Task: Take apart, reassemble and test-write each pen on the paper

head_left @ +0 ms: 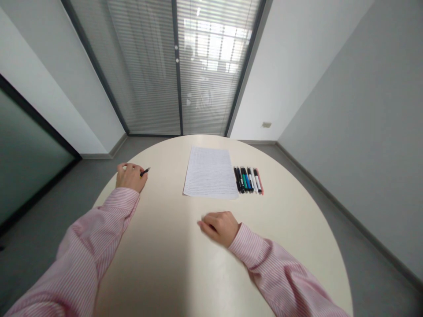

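Observation:
At the table's left edge, my left hand (130, 177) is closed around a black pen (144, 172), whose tip pokes out to the right by the thumb. My right hand (220, 226) rests on the table near the middle, fingers curled in and thumb alongside, with nothing showing in it. Just beyond it lies a sheet of paper (211, 172) covered in fine lines of writing or print, too small to read. Right of the sheet, several pens (246, 179) lie side by side in a row, with black, green, blue, white and red parts.
Everything lies on a round cream table (291, 220). Behind it stands a glass partition with blinds (148, 88). White walls rise at both sides, a wall socket (266, 125) is low on the right, and a frosted glass panel (29, 154) is at left.

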`<state>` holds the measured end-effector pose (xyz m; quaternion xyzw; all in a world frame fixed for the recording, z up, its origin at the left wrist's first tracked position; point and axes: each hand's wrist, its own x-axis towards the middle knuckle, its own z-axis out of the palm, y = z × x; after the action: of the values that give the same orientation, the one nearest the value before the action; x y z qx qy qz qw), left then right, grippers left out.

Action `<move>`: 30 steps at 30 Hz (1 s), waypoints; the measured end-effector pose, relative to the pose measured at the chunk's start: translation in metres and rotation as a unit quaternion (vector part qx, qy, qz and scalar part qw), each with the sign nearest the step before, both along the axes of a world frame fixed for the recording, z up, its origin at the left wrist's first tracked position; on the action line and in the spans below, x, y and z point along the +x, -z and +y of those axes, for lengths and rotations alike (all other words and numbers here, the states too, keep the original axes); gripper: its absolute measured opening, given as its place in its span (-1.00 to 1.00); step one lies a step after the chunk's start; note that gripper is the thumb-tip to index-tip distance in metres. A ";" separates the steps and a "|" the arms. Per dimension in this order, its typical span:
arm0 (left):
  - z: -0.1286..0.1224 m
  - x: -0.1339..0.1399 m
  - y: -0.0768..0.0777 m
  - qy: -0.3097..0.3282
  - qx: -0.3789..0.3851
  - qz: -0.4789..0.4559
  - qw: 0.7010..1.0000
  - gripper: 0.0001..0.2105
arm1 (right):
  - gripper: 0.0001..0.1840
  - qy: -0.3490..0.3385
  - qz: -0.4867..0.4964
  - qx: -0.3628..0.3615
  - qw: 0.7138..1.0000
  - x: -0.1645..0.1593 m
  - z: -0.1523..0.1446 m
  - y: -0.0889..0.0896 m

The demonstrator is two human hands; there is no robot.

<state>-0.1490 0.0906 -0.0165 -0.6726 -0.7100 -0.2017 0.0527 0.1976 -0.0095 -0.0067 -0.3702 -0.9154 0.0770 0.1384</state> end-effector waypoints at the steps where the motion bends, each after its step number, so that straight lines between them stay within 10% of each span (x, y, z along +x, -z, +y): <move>1: 0.000 0.002 -0.001 -0.008 0.024 0.030 0.999 -0.75 | -0.62 0.001 0.000 0.000 1.000 0.000 0.000 0.000; 20: 0.007 0.001 0.011 -0.002 0.084 0.022 0.996 -0.85 | -0.62 0.003 0.004 -0.001 1.000 0.000 0.000 0.000; 30: -0.015 0.042 -0.026 -0.016 0.239 -0.231 0.943 -0.71 | -0.61 0.006 0.053 -0.030 0.998 0.000 0.000 0.000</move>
<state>-0.1069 0.0756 0.0100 -0.5639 -0.6445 -0.5141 0.0496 0.1977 -0.0094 -0.0063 -0.3752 -0.9018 0.1227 0.1759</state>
